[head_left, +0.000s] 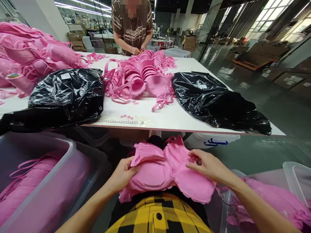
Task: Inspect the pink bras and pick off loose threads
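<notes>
A pink padded bra [165, 176] lies across my lap, cups facing up. My left hand [123, 174] is closed on the edge of its left cup. Fingers of my right hand [209, 166] pinch the fabric near the middle of the right cup. My yellow and black checked shirt [157, 213] shows below the bra.
A white table [167, 115] in front holds a row of pink bras [143, 76], two black plastic bags [70, 94] [213, 97] and a big pink pile [26, 55] at left. Plastic bins of pink garments stand at my left [41, 181] and right [286, 200]. Another person [132, 27] works across the table.
</notes>
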`<state>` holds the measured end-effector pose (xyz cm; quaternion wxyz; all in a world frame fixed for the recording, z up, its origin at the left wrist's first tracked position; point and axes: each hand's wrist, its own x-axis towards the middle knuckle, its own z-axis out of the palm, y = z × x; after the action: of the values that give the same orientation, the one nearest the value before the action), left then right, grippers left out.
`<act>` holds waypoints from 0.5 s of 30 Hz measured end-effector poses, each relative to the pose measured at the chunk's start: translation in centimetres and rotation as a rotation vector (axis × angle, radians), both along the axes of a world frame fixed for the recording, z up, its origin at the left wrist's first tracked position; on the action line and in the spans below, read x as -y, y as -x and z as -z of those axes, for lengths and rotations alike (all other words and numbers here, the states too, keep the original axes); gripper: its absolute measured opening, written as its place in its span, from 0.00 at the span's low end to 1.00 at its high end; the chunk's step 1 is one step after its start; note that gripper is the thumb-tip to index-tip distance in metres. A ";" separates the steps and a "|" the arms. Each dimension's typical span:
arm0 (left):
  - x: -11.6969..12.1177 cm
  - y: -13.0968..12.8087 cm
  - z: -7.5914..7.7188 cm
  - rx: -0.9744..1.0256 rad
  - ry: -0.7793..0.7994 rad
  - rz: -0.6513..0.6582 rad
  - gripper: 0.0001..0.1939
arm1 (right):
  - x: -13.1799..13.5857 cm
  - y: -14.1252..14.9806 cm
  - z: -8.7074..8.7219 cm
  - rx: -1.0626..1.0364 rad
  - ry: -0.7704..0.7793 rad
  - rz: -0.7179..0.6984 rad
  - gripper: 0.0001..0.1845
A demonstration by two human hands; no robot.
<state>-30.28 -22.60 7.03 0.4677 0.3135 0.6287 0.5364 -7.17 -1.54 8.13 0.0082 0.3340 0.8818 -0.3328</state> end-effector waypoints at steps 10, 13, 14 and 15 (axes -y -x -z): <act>0.2 -0.4 -0.8 -0.043 0.012 -0.058 0.15 | 0.7 -5.0 1.6 -0.239 0.155 0.236 0.25; 0.7 -0.2 0.1 0.054 0.053 -0.109 0.15 | -0.1 -4.4 3.3 -0.237 0.082 0.289 0.24; 0.9 0.0 0.4 0.104 0.085 -0.124 0.16 | -0.3 -4.2 4.0 -0.229 0.071 0.284 0.22; 1.3 0.2 0.5 0.150 0.121 -0.143 0.17 | -0.4 -4.1 4.8 -0.232 0.044 0.274 0.21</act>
<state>-30.53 -23.87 6.51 0.4921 0.1977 0.6440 0.5514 -3.03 -1.14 3.33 -0.1316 0.4100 0.8157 -0.3864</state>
